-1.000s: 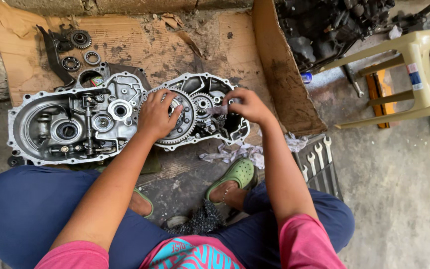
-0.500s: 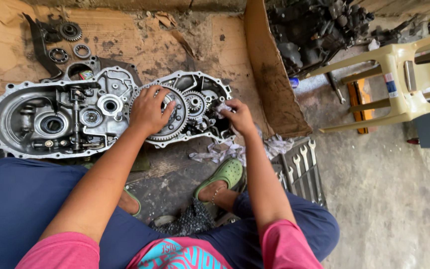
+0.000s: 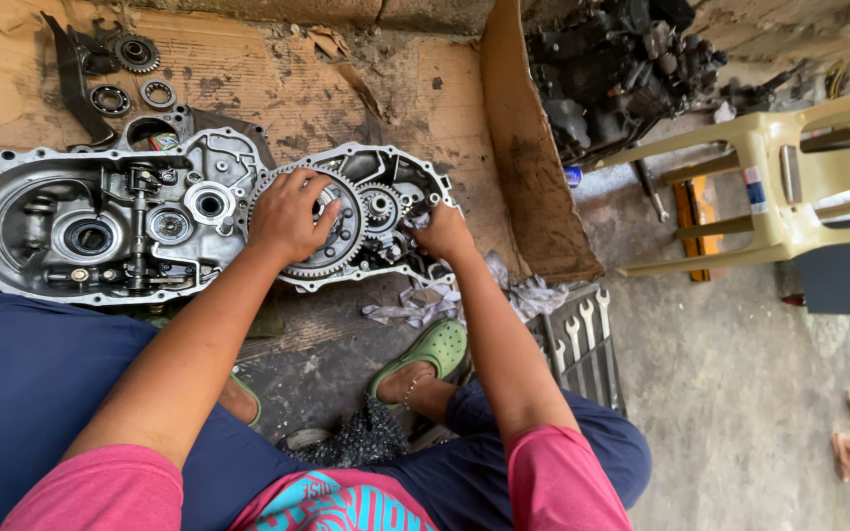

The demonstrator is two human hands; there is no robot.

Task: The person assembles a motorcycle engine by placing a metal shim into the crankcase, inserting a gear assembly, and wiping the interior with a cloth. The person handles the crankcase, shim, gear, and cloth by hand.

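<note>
Large toothed steel gear [image 3: 341, 258] is gripped w/ spread fingers by left hand [image 3: 290, 211]; at 3 o'clock, right hand [image 3: 442, 231] is pressed into grey aluminium gearbox casing [image 3: 41, 197], finger state can't be told.

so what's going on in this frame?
A person sits on the ground over an open gearbox housing lying on flattened cardboard. The left hand grips the large toothed gear set in the housing. The right hand presses into the housing's right end, beside a smaller gear. Loose bearings lie on the cardboard; wrenches sit by the right knee.
</note>
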